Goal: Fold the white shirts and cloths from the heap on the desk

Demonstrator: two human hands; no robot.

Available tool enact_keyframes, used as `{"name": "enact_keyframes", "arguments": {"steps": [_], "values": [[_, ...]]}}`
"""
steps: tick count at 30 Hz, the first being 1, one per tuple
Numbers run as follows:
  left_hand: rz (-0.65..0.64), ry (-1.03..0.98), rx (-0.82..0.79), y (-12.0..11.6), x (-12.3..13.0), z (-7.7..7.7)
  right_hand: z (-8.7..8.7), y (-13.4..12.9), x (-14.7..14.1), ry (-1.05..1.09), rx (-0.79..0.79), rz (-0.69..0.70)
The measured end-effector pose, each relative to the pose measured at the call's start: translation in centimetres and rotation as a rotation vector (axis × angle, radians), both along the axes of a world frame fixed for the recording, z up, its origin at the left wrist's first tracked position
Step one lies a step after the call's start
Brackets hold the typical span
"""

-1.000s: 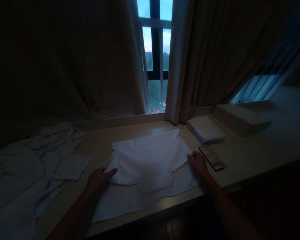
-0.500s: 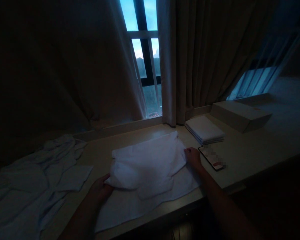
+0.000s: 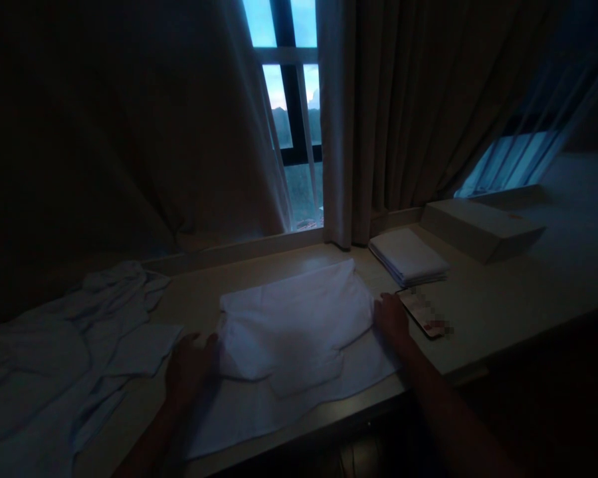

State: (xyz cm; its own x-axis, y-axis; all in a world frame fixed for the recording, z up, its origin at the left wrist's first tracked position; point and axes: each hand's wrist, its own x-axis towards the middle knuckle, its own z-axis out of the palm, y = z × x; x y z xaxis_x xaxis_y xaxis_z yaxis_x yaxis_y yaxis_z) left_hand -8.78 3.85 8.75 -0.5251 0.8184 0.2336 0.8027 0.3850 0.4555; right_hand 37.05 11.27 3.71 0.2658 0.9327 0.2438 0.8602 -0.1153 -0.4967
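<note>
A white cloth garment [image 3: 289,332] lies partly folded on the pale counter, its upper layer doubled back over a wider lower layer. At its left edge is my left hand [image 3: 192,362], thumb and fingers apart, with nothing visibly held. My right hand [image 3: 393,320] rests at the garment's right edge; its fingers are dark and partly hidden, so whether they pinch the fabric is unclear. Just right of that hand lies a phone [image 3: 423,315], its screen partly blurred out.
Crumpled white garments [image 3: 44,358] cover the counter's left side. A folded white stack [image 3: 408,255] sits behind the phone, and a pale box [image 3: 483,229] stands farther right. Curtains [image 3: 398,106] hang behind, around a window. The counter's front edge [image 3: 349,415] runs below the garment.
My left hand has let go of the garment's left corner, opened and moved slightly left and up. My right hand has shifted slightly right. The garment's left corner now lies flatter.
</note>
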Motion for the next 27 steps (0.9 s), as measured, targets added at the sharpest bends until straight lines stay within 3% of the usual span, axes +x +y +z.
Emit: {"name": "enact_keyframes", "arguments": {"steps": [3, 5, 9, 12, 17, 21, 23, 27], "values": [[-0.224, 0.216, 0.003, 0.3, 1.8, -0.9, 0.2, -0.1, -1.9, -0.125, 0.079, 0.168], [-0.350, 0.341, -0.055, 0.2, 3.3, -2.3, -0.5, -0.4, -3.1, -0.216, 0.068, 0.289], [-0.362, 0.441, -0.215, -0.6, 4.2, -6.1, -2.8, -1.2, -4.0, -0.291, -0.071, 0.390], [-0.347, 0.470, -0.223, -1.2, 3.5, -7.9, -3.9, -1.4, -3.8, -0.315, -0.075, 0.396], [-0.340, 0.471, -0.211, -1.5, 3.6, -7.6, -4.0, -1.1, -3.4, -0.304, -0.105, 0.380], [-0.344, 0.439, -0.206, -1.7, 4.1, -7.0, -2.5, -1.6, -4.1, -0.285, -0.079, 0.380], [-0.343, 0.418, -0.201, -1.8, 4.2, -6.9, -1.2, -2.7, -5.4, -0.285, -0.015, 0.441], [-0.350, 0.389, -0.187, -2.0, 4.3, -6.6, 0.3, -5.8, -8.8, -0.291, 0.022, 0.695]]}}
